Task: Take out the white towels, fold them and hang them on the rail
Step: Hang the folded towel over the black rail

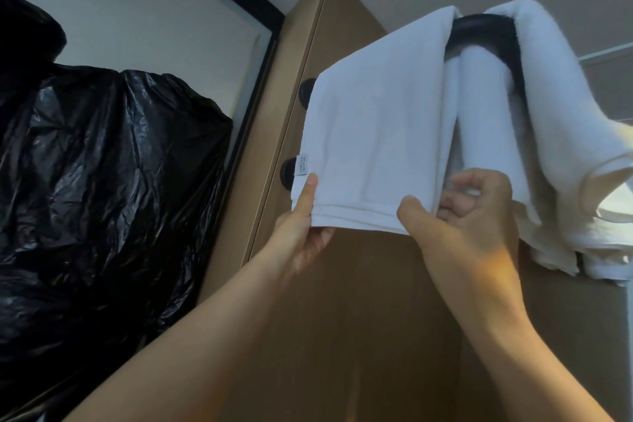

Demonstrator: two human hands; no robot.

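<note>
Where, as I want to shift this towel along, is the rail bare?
Bare rail shows only in the short stretch between the folded towel, pinched by the left hand and right hand, and the bunched towels to its right. That right side is crowded. Left of the folded towel the rail is hidden.

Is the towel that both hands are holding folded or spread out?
Folded. The towel shows several stacked edges along its bottom hem, where the left hand and right hand pinch it.
</note>
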